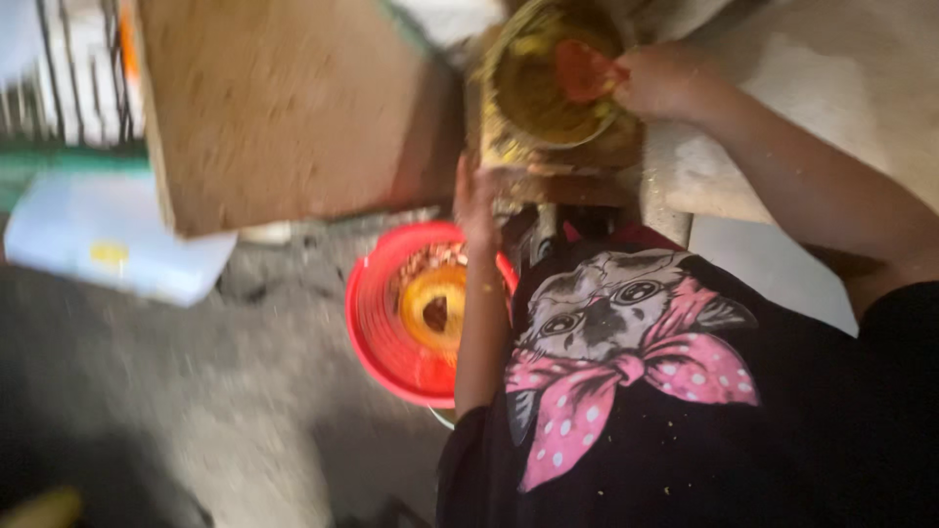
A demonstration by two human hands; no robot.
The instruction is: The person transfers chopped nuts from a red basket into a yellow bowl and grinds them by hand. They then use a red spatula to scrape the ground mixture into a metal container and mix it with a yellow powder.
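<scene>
While the right hand (663,80) is closing its fingers on a red scraper (584,68) inside the metal bowl (548,78) of yellow paste on the worktop (782,88), the left hand (476,200) is gripping the bowl's wooden stand (548,174), fingers curled, with much paste apparently left unscraped above the red basin (391,332).

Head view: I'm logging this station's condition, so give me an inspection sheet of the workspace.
Surface: pale stone slab, dusty, with a wooden stand under the bowl.
Job's things: metal bowl of yellow-green mash; red scoop inside it.
Clutter: red basin on the floor below; brown board; white sheet.
Grippers: right hand holds the scoop; left hand touches the stand's edge.
Cables: nothing seen.
Surroundings: grey concrete floor, metal bars top left; image blurred.
</scene>
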